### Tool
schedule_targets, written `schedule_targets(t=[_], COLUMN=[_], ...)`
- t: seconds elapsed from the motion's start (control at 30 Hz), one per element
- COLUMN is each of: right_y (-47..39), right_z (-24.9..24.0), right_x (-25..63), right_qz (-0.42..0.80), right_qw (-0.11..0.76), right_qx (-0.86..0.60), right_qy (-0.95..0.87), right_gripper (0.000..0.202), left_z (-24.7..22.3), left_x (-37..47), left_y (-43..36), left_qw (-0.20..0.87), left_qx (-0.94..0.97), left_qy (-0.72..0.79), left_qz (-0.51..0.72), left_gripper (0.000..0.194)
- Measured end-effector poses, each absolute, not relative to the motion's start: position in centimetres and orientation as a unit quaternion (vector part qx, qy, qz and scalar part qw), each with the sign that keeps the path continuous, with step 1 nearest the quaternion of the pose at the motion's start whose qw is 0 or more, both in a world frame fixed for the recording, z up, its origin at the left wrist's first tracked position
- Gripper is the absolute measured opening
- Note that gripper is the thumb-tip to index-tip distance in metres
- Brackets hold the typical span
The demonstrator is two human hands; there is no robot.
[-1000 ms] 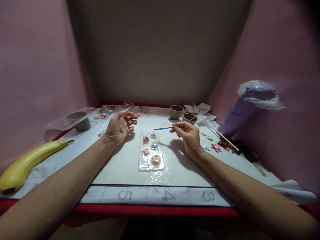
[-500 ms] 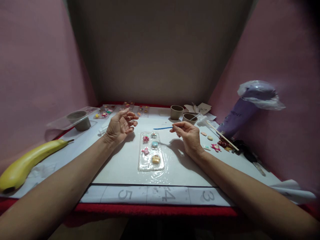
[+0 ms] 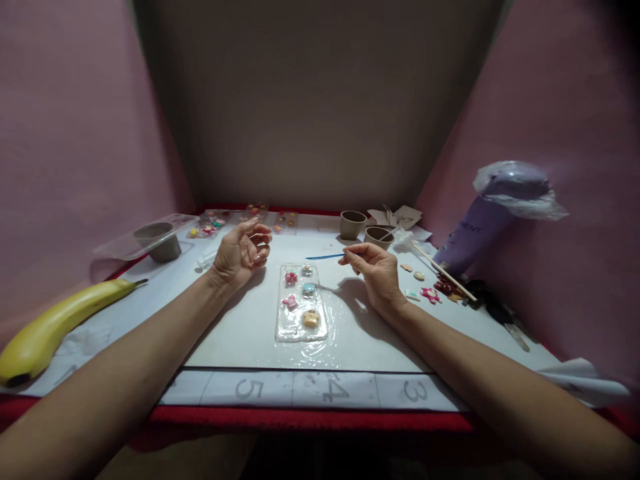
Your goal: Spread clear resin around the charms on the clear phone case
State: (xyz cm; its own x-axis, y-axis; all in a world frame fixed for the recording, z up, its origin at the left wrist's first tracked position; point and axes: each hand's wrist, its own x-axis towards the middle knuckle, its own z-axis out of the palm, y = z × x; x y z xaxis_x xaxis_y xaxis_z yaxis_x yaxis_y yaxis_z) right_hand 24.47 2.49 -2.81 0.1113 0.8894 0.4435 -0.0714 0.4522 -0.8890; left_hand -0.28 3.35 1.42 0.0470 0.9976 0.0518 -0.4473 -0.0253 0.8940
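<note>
A clear phone case (image 3: 283, 327), glossy and wet-looking, lies on a white board (image 3: 230, 350). Several small charms are set on it, among them a pink rabbit-like charm (image 3: 289, 303), a blue charm (image 3: 309, 289) and a yellow charm (image 3: 311, 318). To the right and above the case, my right hand (image 3: 377, 273) pinches a thin blue plastic stick tool (image 3: 323, 257), its pointed end toward the left over the case's far end. My left hand (image 3: 243, 252) hovers left of the case, palm turned inward, fingers loosely bent and apart, holding nothing.
A yellow banana (image 3: 65, 320) and a cup under a clear lid (image 3: 160, 241) sit left. Two brown cups (image 3: 353, 225) stand at the back. Loose charms (image 3: 430, 295), a wooden stick (image 3: 445, 271) and a purple plastic-topped bag (image 3: 475, 230) lie right. Decorated clear cases (image 3: 286, 223) lie behind.
My left hand has shifted slightly left, its fingers a little more curled. My right hand and the blue stick tool are nearly still.
</note>
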Motion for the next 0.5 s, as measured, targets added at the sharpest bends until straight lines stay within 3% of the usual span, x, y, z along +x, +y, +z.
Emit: schedule_targets(t=[0.5], right_y=[2.64], right_z=[-3.04], right_x=[24.61], right_qz=[0.351], right_qw=[0.638], right_qx=[-0.376], right_qy=[-0.573], right_gripper=[0.015], left_z=[1.54], left_x=[-0.23], left_y=[3.24], left_qw=[0.623], left_qx=[0.388], left_qy=[0.337], left_qz=[0.590], left_gripper=[0.026])
